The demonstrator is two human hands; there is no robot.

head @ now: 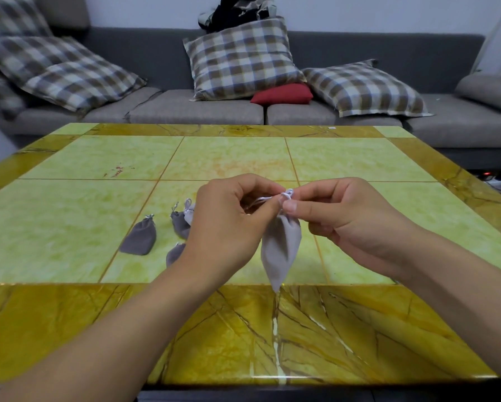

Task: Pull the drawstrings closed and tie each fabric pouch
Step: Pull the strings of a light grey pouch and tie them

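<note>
Between both hands' grip (282,202), pale pouch (281,248) hangs by its drawstring (287,194).

Soft, even indoor light fills the room, moderately bright, with no hard shadows anywhere. The glossy table (243,158) picks up pale streaks of glare along its near edge (brightest down the white vein at the front). The wide lens bends things: the table's sides bow outward and the sofa (359,53) curves at the corners. The far cushions (237,58) look slightly soft, and the left edge smears.
</note>
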